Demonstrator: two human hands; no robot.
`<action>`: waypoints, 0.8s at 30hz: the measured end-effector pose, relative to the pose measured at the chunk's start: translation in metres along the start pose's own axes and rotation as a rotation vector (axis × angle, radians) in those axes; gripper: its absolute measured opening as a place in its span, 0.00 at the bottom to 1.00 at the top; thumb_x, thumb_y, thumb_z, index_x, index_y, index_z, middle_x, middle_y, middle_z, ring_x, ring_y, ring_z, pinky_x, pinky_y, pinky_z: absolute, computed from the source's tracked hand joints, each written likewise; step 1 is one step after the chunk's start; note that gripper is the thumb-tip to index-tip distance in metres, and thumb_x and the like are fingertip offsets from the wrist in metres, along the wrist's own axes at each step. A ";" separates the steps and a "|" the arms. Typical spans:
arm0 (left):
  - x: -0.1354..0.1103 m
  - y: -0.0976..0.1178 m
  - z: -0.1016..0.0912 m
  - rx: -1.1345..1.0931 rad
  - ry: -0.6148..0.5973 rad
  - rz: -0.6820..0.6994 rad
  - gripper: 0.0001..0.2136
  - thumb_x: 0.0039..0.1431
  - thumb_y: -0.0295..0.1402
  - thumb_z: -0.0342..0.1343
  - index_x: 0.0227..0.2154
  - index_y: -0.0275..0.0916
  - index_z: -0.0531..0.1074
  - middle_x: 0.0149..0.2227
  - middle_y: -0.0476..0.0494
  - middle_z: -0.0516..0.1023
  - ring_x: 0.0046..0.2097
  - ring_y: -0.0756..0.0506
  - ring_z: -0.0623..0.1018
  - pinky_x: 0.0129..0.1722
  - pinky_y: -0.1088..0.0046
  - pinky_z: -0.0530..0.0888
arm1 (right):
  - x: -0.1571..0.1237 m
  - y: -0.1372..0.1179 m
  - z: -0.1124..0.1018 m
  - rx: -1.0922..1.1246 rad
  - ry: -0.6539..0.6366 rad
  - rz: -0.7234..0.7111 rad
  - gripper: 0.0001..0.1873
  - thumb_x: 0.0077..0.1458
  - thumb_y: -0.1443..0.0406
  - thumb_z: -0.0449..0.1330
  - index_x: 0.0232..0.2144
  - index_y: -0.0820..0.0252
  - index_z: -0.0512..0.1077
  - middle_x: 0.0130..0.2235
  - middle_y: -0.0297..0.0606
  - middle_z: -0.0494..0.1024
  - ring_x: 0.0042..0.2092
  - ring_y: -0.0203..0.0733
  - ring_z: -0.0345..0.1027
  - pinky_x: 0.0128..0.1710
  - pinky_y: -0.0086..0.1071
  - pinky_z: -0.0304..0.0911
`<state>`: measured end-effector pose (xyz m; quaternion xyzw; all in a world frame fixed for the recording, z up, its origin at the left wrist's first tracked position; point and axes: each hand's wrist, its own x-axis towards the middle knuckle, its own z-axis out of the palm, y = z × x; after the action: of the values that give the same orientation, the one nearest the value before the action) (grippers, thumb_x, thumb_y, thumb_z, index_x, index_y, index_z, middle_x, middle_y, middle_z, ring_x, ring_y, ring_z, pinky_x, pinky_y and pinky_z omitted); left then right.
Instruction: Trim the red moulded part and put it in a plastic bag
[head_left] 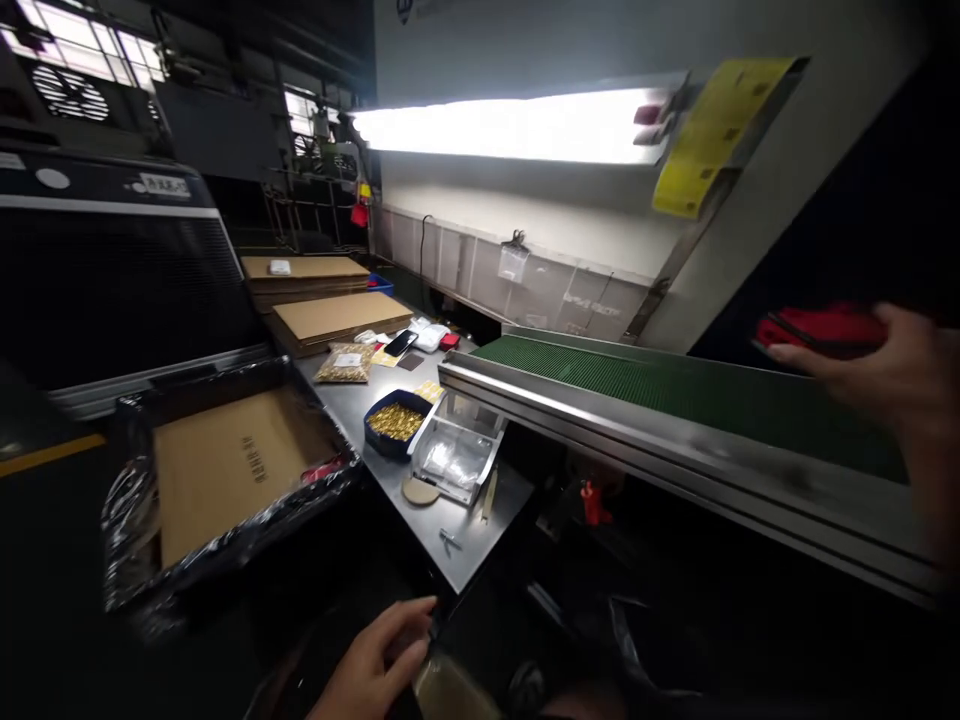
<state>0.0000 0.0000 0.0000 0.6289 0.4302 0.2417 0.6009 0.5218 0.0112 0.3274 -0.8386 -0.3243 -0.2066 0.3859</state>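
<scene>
Blue tray (395,423) of brass parts — phone (400,343), flattened cardboard (341,316)

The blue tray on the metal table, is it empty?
No, the blue tray on the metal table is full of small shiny gold-coloured pieces.

A dim factory packing line is shown. A green conveyor belt (675,385) with a steel frame is seen across the right of the frame, lit by a long fluorescent tube (510,125) above. At centre, a steel workbench (465,545) is set with a tray of small brass parts (396,421). Flattened cardboard (341,315) is stacked behind, and an open carton (225,470) is placed at lower left.
</scene>
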 end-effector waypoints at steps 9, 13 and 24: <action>0.013 0.066 0.013 -1.213 -0.414 -0.165 0.38 0.61 0.61 0.42 0.51 0.28 0.74 0.47 0.27 0.79 0.52 0.33 0.77 0.55 0.56 0.70 | -0.342 -0.096 0.056 0.746 -1.207 -0.754 0.63 0.35 0.64 0.74 0.68 0.54 0.45 0.65 0.49 0.55 0.65 0.55 0.55 0.64 0.44 0.59; -0.002 0.048 -0.007 -1.337 -0.349 -0.307 0.35 0.63 0.58 0.45 0.46 0.25 0.77 0.40 0.27 0.82 0.46 0.34 0.81 0.55 0.55 0.71 | -0.397 -0.085 0.087 0.737 -1.321 -0.707 0.68 0.30 0.60 0.77 0.68 0.54 0.45 0.66 0.52 0.52 0.66 0.60 0.51 0.64 0.48 0.57; -0.004 0.030 -0.088 -1.263 -0.016 0.029 0.31 0.64 0.48 0.53 0.65 0.42 0.56 0.53 0.31 0.76 0.54 0.33 0.77 0.58 0.47 0.68 | -0.446 -0.124 0.270 0.150 -0.946 -0.681 0.29 0.58 0.60 0.60 0.57 0.72 0.63 0.52 0.57 0.72 0.54 0.58 0.65 0.53 0.47 0.63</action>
<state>-0.0666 0.0476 0.0437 0.1605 0.1914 0.4524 0.8561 0.1464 0.1118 -0.0410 -0.6588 -0.7260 0.1014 0.1692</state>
